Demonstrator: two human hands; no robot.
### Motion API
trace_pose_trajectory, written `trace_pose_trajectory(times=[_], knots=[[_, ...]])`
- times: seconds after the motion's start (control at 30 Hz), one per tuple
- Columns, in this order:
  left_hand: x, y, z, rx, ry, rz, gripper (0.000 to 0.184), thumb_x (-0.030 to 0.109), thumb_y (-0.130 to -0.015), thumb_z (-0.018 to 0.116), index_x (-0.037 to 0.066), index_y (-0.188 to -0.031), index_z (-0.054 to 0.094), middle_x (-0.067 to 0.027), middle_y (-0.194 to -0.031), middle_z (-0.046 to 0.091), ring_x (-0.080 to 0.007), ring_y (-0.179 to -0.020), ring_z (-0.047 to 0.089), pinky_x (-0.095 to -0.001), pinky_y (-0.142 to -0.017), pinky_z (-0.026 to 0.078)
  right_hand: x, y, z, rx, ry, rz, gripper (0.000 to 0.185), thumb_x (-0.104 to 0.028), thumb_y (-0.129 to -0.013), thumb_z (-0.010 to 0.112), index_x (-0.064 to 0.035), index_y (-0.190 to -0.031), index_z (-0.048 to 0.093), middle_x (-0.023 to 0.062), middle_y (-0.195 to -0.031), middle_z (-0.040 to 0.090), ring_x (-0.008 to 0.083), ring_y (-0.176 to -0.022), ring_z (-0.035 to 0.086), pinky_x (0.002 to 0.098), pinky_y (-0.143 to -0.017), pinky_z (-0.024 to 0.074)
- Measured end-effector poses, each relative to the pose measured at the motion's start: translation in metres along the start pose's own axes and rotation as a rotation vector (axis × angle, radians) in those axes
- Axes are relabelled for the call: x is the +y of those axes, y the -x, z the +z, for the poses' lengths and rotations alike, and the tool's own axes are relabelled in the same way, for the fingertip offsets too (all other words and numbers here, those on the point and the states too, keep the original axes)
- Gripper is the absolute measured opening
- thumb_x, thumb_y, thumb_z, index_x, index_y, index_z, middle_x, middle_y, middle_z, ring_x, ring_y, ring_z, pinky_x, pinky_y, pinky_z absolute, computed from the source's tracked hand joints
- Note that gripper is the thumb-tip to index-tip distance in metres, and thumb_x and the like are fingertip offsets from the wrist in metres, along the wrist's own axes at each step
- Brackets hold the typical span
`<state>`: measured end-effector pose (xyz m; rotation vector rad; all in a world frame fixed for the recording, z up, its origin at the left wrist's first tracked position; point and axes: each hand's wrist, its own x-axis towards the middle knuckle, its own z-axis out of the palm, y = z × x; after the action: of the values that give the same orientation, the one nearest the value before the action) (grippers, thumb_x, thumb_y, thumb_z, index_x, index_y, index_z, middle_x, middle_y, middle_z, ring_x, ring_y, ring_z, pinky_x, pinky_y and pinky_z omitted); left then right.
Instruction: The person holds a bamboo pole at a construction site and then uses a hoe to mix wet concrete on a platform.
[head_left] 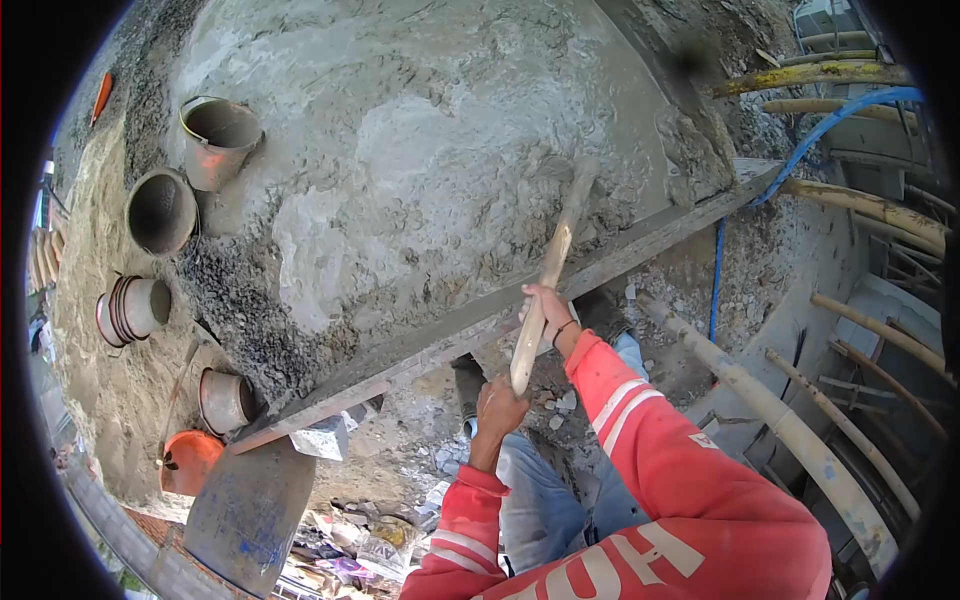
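Note:
My left hand [499, 407] is closed around the lower end of a long wooden handle [556, 250]. Farther up the same handle, my right hand [548, 312] grips it, a dark band at the wrist. The handle slants up and to the right across a board edge [420, 340] and reaches into wet grey concrete [430, 150]. Whatever head the tool has is hidden in the mix, so its kind cannot be told. The concrete is smooth and soupy in places and lumpy near the handle's far end.
Several buckets stand or lie at the left, among them an upright bucket [222, 140] and a tipped one [162, 212]. Below them are an orange container [192, 462] and a grey drum [250, 515]. Bamboo poles [780, 410] and a blue hose [830, 125] lie right; rubble surrounds my feet.

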<state>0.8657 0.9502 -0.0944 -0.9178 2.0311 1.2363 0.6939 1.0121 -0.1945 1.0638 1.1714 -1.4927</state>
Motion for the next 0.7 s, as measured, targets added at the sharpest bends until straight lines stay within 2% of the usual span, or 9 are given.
trace_pose_trajectory(times=[0.07, 0.1, 0.13, 0.3, 0.37, 0.43, 0.5, 0.57, 0.7], knots=[[0.023, 0.019, -0.015, 0.019, -0.023, -0.016, 0.036, 0.022, -0.072, 0.068, -0.004, -0.097, 0.063, -0.0274, -0.089, 0.065, -0.0447, -0.083, 0.063, -0.049, -0.075, 0.052, -0.047, -0.026, 0.008, -0.005, -0.197, -0.071, 0.018, -0.016, -0.08, 0.071, -0.0105, -0.082, 0.054, 0.0003, -0.061, 0.049, 0.013, -0.052, 0.051, 0.0289, -0.049, 0.0483], [0.035, 0.022, -0.022, 0.023, -0.031, -0.051, 0.035, 0.021, -0.071, 0.067, -0.004, -0.096, 0.064, -0.0266, -0.088, 0.065, -0.0439, -0.082, 0.064, -0.0493, -0.076, 0.051, -0.059, -0.037, 0.008, -0.056, -0.159, -0.094, 0.018, -0.015, -0.08, 0.069, -0.01, -0.08, 0.053, -0.0004, -0.06, 0.048, 0.0113, -0.05, 0.049, 0.0266, -0.046, 0.0453], [0.029, 0.027, -0.021, 0.03, -0.008, -0.051, 0.032, 0.019, -0.072, 0.066, -0.003, -0.094, 0.063, -0.0272, -0.089, 0.065, -0.0443, -0.082, 0.063, -0.0489, -0.075, 0.052, -0.057, -0.033, 0.017, 0.054, -0.1, -0.056, 0.014, -0.013, -0.081, 0.066, -0.0084, -0.08, 0.053, -0.0008, -0.06, 0.046, 0.01, -0.049, 0.047, 0.0267, -0.044, 0.0426], [-0.036, 0.121, -0.031, 0.043, 0.066, -0.095, 0.037, 0.023, -0.074, 0.068, -0.001, -0.102, 0.059, -0.024, -0.085, 0.065, -0.0452, -0.08, 0.064, -0.051, -0.075, 0.051, 0.049, 0.05, 0.042, 0.083, 0.028, -0.101, 0.01, -0.01, -0.08, 0.063, -0.006, -0.082, 0.054, -0.0006, -0.061, 0.047, 0.0109, -0.048, 0.047, 0.027, -0.043, 0.0416], [-0.079, 0.158, -0.037, 0.032, 0.058, -0.142, 0.04, 0.023, -0.073, 0.068, 0.001, -0.105, 0.058, -0.0223, -0.084, 0.065, -0.0427, -0.076, 0.065, -0.0488, -0.069, 0.052, 0.103, 0.075, 0.055, 0.12, 0.057, -0.028, 0.011, -0.008, -0.08, 0.062, -0.0049, -0.082, 0.051, 0.001, -0.063, 0.05, 0.0125, -0.048, 0.049, 0.0296, -0.043, 0.0431], [-0.127, 0.181, -0.04, 0.076, -0.162, -0.108, 0.041, 0.023, -0.072, 0.069, 0.003, -0.106, 0.058, -0.0203, -0.083, 0.066, -0.041, -0.071, 0.065, -0.0474, -0.064, 0.053, 0.143, 0.089, 0.065, 0.101, -0.031, -0.005, 0.012, -0.007, -0.082, 0.062, -0.0048, -0.08, 0.051, 0.0013, -0.059, 0.045, 0.0149, -0.048, 0.047, 0.0321, -0.045, 0.0422], [-0.152, 0.182, -0.052, 0.05, -0.163, -0.059, 0.038, 0.024, -0.073, 0.069, 0.005, -0.104, 0.059, -0.0195, -0.08, 0.067, -0.0408, -0.069, 0.065, -0.047, -0.063, 0.053, 0.144, 0.097, 0.071, 0.094, -0.067, -0.029, 0.013, -0.007, -0.082, 0.062, -0.0043, -0.082, 0.05, 0.0021, -0.06, 0.046, 0.0156, -0.049, 0.047, 0.0323, -0.046, 0.0425], [-0.134, 0.145, -0.06, 0.037, -0.069, -0.02, 0.038, 0.023, -0.072, 0.07, 0.008, -0.105, 0.06, -0.0177, -0.079, 0.067, -0.0407, -0.07, 0.065, -0.0471, -0.064, 0.054, 0.11, 0.123, 0.07, 0.079, -0.15, -0.153, 0.016, -0.003, -0.081, 0.063, -0.0029, -0.087, 0.048, 0.0043, -0.063, 0.048, 0.0163, -0.05, 0.048, 0.0324, -0.047, 0.044], [-0.033, 0.012, -0.041, 0.007, -0.077, 0.21, 0.046, 0.024, -0.069, 0.068, 0.011, -0.112, 0.056, -0.0201, -0.083, 0.066, -0.0444, -0.076, 0.063, -0.0511, -0.07, 0.05, -0.061, 0.12, 0.055, 0.038, -0.179, -0.551, 0.019, -0.001, -0.085, 0.061, -0.0024, -0.095, 0.045, 0.0041, -0.064, 0.047, 0.0158, -0.05, 0.048, 0.034, -0.047, 0.0441]])
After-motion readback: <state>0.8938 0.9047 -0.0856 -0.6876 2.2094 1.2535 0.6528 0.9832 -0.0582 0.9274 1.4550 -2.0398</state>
